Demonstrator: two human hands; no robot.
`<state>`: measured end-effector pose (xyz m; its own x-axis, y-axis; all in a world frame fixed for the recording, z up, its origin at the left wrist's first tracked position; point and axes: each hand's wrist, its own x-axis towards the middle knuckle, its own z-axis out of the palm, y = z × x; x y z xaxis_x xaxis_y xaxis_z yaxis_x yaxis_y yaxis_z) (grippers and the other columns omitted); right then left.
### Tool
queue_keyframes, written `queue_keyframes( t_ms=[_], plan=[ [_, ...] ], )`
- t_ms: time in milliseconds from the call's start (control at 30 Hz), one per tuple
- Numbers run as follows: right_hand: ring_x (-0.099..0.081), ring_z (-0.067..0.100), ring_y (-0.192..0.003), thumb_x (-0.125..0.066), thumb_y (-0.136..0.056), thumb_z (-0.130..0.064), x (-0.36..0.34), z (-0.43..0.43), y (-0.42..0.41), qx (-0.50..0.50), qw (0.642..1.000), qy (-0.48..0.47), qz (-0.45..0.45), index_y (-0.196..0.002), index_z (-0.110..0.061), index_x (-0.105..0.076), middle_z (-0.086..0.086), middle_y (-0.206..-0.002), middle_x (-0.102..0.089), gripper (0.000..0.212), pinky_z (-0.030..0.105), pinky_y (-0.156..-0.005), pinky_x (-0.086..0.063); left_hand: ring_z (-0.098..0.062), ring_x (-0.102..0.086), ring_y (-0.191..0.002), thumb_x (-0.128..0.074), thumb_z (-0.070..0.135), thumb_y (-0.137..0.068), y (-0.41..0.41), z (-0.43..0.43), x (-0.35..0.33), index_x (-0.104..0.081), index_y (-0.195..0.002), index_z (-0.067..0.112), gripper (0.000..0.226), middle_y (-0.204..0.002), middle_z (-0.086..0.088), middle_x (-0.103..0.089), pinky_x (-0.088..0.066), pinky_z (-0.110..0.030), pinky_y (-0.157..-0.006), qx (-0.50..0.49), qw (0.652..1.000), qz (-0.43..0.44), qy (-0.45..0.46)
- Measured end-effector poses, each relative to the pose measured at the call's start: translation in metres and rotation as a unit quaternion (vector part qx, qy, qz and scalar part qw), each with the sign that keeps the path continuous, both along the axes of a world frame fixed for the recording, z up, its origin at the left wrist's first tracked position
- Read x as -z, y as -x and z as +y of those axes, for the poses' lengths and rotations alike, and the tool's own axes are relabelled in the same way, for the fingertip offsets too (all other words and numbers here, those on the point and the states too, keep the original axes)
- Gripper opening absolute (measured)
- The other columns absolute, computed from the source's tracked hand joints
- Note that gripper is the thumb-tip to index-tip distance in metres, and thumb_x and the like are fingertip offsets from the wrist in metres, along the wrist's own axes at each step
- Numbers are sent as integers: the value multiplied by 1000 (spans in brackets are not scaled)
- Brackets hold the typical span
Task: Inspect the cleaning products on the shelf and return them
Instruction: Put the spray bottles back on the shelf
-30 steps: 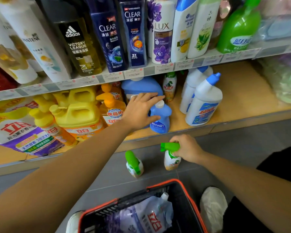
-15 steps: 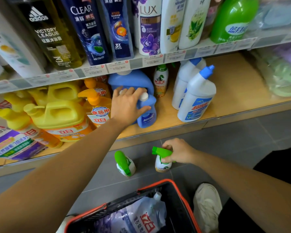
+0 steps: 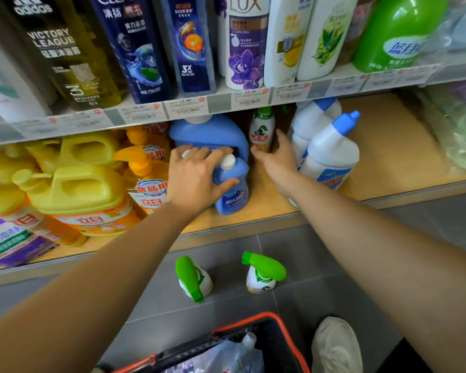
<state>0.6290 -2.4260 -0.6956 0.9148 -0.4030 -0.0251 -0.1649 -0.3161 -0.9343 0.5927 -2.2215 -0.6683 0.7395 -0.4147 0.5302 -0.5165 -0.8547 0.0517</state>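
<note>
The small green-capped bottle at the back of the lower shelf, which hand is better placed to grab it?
Right. The right hand is open, its fingertips beside the green-capped bottle; the left hand is busy holding the small blue bottle.

Bare wooden shelf [image 3: 388,157] open at right, white toilet-cleaner bottles [image 3: 331,152] and big blue jug [image 3: 213,130] crowding the middle — yellow jugs [image 3: 86,184] packing the left.

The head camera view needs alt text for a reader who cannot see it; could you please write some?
The left hand grips a small blue bottle on the lower shelf while the right hand reaches toward a green-capped bottle behind. Two green spray bottles stand on the floor.
</note>
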Motion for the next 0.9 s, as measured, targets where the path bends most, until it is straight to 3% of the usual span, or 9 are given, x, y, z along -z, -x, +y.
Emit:
queue_keyframes(
  t_ms=[200,300,433,533,633,667,800,867,900],
  plan=[
    [-47,20,-135,-77,-85,-17,14,-1,-54,38,992,-107,-57,-157,-16,-25,7,-153,-44,88,15,-101,-40,-29,-67,-88,-73,59,-80,-1,2,8,-68,-126,23,58,-90,-2,-70,-43,-47,-95,-2,1000,-27,10],
    [-55,11,-116,-76,-86,-16,17,-6,-71,41,990,-114,-79,-152,-14,-37,6,-140,-56,77,2,-78,-45,-28,-66,-87,-72,60,-80,-2,0,10,-68,-126,23,58,-90,-1,-70,-43,-46,-95,-3,999,-28,16],
    [-56,21,-126,-80,-83,-17,20,-7,-78,46,990,-104,-80,-145,-10,-45,8,-140,-57,72,24,-100,-48,-27,-66,-88,-71,59,-81,-2,0,10,-68,-126,23,58,-90,-2,-70,-42,-47,-96,-5,1000,-24,16],
    [-58,18,-119,-83,-77,-12,22,1,-69,67,989,-86,-101,-142,-8,-51,9,-134,-62,72,14,-93,-47,-27,-66,-88,-72,59,-81,-2,-1,10,-68,-126,23,58,-91,-1,-70,-42,-47,-97,-9,1000,-21,16],
    [-62,21,-115,-84,-75,-11,24,14,-53,97,986,-75,-115,-135,-10,-58,9,-127,-66,66,33,-98,-51,-28,-67,-89,-75,57,-79,0,-3,9,-68,-126,23,58,-91,-2,-71,-42,-48,-97,-12,1000,-17,16],
    [-63,19,-113,-84,-74,-11,25,18,-47,112,983,-78,-122,-133,-11,-60,7,-125,-67,63,34,-97,-52,-28,-67,-89,-76,56,-79,1,-3,9,-68,-126,22,59,-91,-3,-71,-42,-48,-97,-13,1000,-14,16],
    [-57,-3,-97,-87,-69,-6,30,22,-20,163,969,-100,-157,-123,-6,-66,-4,-111,-67,58,-4,-78,-39,-30,-67,-91,-78,54,-78,3,-5,5,-68,-126,22,59,-92,-4,-72,-41,-49,-99,-14,1000,8,21],
    [-60,-2,-91,-90,-63,-6,30,20,-7,178,967,-102,-152,-117,-6,-70,-2,-107,-69,58,-3,-75,-40,-31,-67,-93,-79,52,-78,4,-6,3,-68,-127,21,59,-94,-6,-73,-40,-51,-102,-14,999,21,22],
    [-63,2,-91,-92,-61,-8,30,18,0,180,968,-99,-144,-115,-7,-71,-2,-106,-71,58,4,-78,-46,-31,-67,-94,-80,51,-78,5,-6,2,-68,-128,21,59,-95,-6,-73,-39,-51,-103,-15,999,27,23]
  ],
)
